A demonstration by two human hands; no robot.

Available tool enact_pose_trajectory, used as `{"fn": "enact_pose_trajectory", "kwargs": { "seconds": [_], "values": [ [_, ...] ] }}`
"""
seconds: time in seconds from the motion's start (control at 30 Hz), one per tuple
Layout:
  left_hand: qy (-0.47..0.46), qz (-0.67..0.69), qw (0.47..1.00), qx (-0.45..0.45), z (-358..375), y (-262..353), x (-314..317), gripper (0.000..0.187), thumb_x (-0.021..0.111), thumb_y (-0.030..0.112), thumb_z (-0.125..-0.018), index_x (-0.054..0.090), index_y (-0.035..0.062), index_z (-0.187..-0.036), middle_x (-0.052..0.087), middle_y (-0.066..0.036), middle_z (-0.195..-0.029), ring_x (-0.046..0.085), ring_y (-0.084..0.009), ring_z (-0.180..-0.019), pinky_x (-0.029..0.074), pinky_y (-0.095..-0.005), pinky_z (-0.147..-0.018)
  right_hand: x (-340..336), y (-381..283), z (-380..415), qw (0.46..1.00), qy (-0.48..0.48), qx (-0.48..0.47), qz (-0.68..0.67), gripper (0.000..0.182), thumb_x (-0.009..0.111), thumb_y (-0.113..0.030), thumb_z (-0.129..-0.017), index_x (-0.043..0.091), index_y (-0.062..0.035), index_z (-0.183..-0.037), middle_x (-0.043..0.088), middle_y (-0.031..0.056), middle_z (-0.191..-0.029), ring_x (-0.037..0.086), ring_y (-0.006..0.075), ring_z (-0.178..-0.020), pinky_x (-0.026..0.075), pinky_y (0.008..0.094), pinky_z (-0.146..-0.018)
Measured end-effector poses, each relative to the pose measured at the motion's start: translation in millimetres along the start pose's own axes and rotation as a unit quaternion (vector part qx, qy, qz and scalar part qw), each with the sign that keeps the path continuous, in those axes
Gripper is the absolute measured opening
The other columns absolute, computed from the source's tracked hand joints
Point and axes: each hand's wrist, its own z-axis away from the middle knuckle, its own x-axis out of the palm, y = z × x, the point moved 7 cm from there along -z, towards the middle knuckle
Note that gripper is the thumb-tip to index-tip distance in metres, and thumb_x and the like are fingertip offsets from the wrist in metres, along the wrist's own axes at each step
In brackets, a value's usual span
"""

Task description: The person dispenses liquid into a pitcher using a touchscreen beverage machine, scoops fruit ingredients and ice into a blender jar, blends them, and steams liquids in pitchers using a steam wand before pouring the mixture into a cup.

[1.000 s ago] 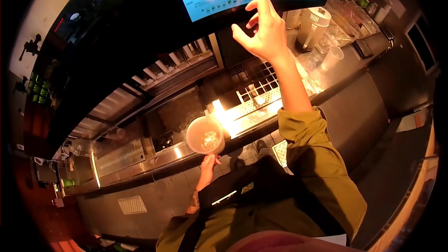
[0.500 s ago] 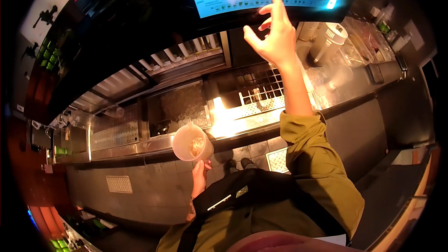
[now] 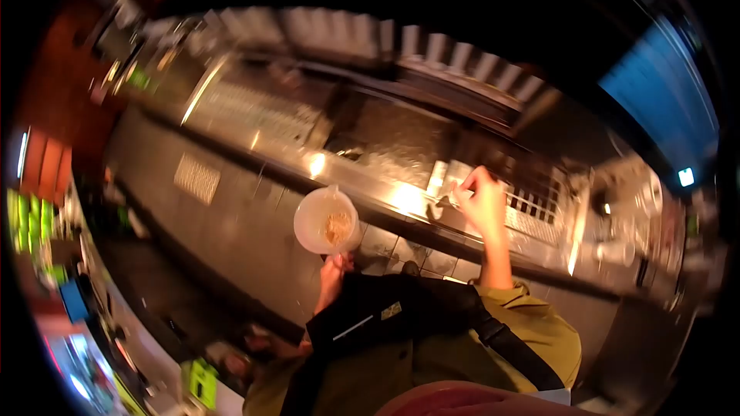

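Observation:
My left hand (image 3: 332,269) grips the handle of a translucent plastic pitcher (image 3: 325,219) that has a little pale brownish stuff in its bottom. It hangs in front of the steel counter's edge (image 3: 362,185). My right hand (image 3: 481,202) is down at the counter with its fingers curled beside a small metal item (image 3: 451,187) next to the drain grate (image 3: 532,212); blur hides whether it grips anything.
An ice bin (image 3: 393,139) is sunk into the counter behind the pitcher. A perforated steel tray (image 3: 254,112) lies to the left. The lit screen (image 3: 663,100) is at the far right. White appliances (image 3: 628,196) crowd the right end. The whole view is blurred.
My right hand has dropped from the touch screen down to the counter by the grate. The view has swung left and tilted. The pitcher stays in my left hand.

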Motion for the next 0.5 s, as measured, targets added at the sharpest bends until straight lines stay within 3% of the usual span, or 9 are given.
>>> {"fn": "enact_pose_trajectory", "kwargs": {
  "seconds": [0.07,0.1,0.17,0.27,0.37,0.5],
  "values": [
    [0.055,-0.159,0.981,0.099,-1,19,-40,0.028,0.044,0.022,-0.096,0.058,-0.0015,-0.093,0.054,-0.012,-0.103,0.051,-0.0196,-0.097,0.040,-0.0298,-0.085,96,-28,20,0.976,-0.215,-0.006,0.038,0.032,0.071,-0.035,-0.070,0.058,-0.0065,-0.078,0.064,0.0126,-0.069,0.063,0.0295,-0.064,0.049,0.0372,-0.061],
    [0.083,-0.263,0.949,0.155,4,49,-49,0.026,0.043,0.020,-0.096,0.057,-0.0014,-0.094,0.054,-0.013,-0.105,0.049,-0.0212,-0.099,0.039,-0.0306,-0.086,141,-46,32,0.955,-0.278,-0.100,0.032,0.033,0.070,-0.036,-0.071,0.059,-0.0070,-0.080,0.064,0.0126,-0.071,0.063,0.0302,-0.067,0.050,0.0374,-0.063],
    [0.177,-0.202,0.939,0.214,-17,61,-105,0.024,0.044,0.016,-0.094,0.059,-0.0009,-0.087,0.052,-0.014,-0.107,0.046,-0.0240,-0.102,0.037,-0.0321,-0.086,203,-113,46,0.903,-0.400,-0.152,0.033,0.033,0.069,-0.037,-0.073,0.059,-0.0069,-0.083,0.064,0.0141,-0.072,0.063,0.0324,-0.067,0.050,0.0393,-0.061],
    [0.226,-0.166,0.933,0.227,-36,125,-164,0.023,0.047,0.013,-0.092,0.059,-0.0006,-0.078,0.056,-0.012,-0.095,0.050,-0.0231,-0.092,0.039,-0.0327,-0.081,291,-196,49,0.828,-0.508,-0.222,0.080,0.039,0.066,-0.037,-0.072,0.057,-0.0081,-0.096,0.063,0.0190,-0.078,0.061,0.0381,-0.077,0.049,0.0464,-0.067],
    [0.274,-0.125,0.918,0.258,-65,191,-241,0.019,0.049,0.011,-0.091,0.059,-0.0005,-0.079,0.058,-0.007,-0.080,0.053,-0.0201,-0.081,0.041,-0.0325,-0.077,360,-293,25,0.831,-0.497,-0.240,0.075,0.040,0.067,-0.034,-0.071,0.056,-0.0066,-0.098,0.064,0.0174,-0.084,0.062,0.0379,-0.079,0.049,0.0462,-0.069],
    [0.270,-0.131,0.910,0.287,-98,297,-339,0.019,0.050,0.011,-0.091,0.060,-0.0009,-0.082,0.059,-0.005,-0.081,0.054,-0.0163,-0.079,0.042,-0.0292,-0.073,439,-424,-14,0.861,-0.416,-0.290,-0.048,0.053,0.074,-0.031,-0.068,0.052,-0.0073,-0.110,0.062,0.0152,-0.098,0.061,0.0311,-0.087,0.049,0.0386,-0.074]
  ]
}}
